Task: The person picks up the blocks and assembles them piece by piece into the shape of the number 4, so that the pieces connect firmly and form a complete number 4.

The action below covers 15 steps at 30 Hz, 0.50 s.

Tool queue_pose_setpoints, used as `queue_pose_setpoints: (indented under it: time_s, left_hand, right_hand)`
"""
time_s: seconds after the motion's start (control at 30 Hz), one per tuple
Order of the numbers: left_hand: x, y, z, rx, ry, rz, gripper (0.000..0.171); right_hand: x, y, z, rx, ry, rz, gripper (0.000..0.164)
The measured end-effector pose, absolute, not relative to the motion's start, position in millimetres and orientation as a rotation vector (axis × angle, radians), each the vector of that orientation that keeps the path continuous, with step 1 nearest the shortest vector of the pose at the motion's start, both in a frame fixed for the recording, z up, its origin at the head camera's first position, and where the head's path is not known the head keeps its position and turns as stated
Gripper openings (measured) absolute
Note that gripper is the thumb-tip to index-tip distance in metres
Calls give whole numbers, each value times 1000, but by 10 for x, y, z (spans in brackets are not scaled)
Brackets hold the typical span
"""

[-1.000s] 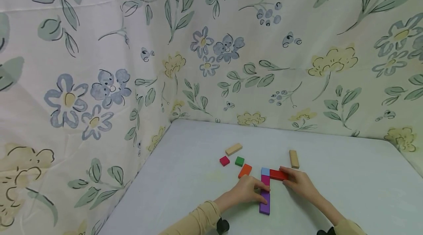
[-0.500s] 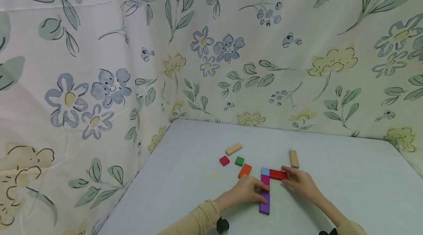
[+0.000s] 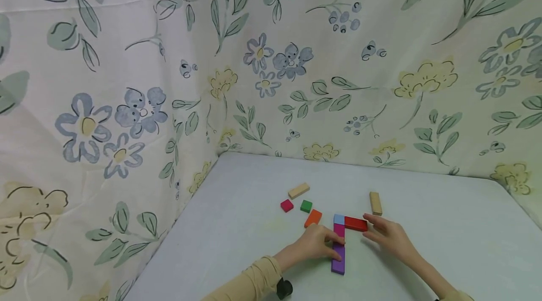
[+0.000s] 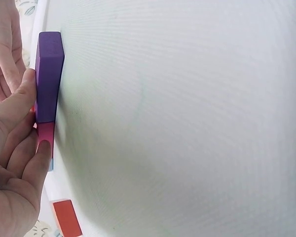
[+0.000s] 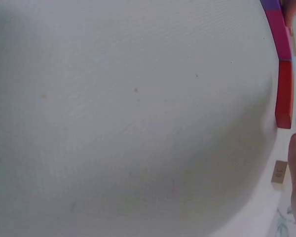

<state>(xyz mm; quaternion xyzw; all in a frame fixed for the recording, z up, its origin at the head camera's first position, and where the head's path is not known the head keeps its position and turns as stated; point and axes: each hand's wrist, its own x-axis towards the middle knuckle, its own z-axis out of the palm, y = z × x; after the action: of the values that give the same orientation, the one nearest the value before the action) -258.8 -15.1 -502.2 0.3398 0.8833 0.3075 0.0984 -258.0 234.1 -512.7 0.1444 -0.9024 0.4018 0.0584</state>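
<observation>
In the head view a purple block (image 3: 338,265), a magenta block (image 3: 339,230) and a light blue block (image 3: 339,219) form a line running away from the person. A red block (image 3: 355,224) extends right from the light blue end, making a corner. My left hand (image 3: 314,244) holds the line, thumb at the purple block and bent fingers at the magenta one, also seen on the magenta block (image 4: 46,133) in the left wrist view. Just off the red block's right end is my right hand (image 3: 390,239), fingers parted and holding nothing; the right wrist view shows a gap between fingertips and red block (image 5: 284,94).
Left of the line lie an orange block (image 3: 313,217), a green cube (image 3: 306,206), a crimson cube (image 3: 287,205) and a plain wooden block (image 3: 298,191). Another wooden block (image 3: 375,203) lies beyond my right hand. Floral cloth (image 3: 322,117) hangs behind the white table (image 3: 254,174).
My right hand has let go of the red block and drawn slightly right, away from its end. My left hand stays at the purple and magenta blocks.
</observation>
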Motion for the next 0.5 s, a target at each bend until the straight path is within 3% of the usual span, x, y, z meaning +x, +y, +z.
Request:
queue_pose_setpoints:
  time_s: [0.5]
  left_hand:
    - [-2580,-149,-5022,1010,2608,937,37]
  right_hand:
    - [-2541,2478,-5006,444,-2721,1193,54]
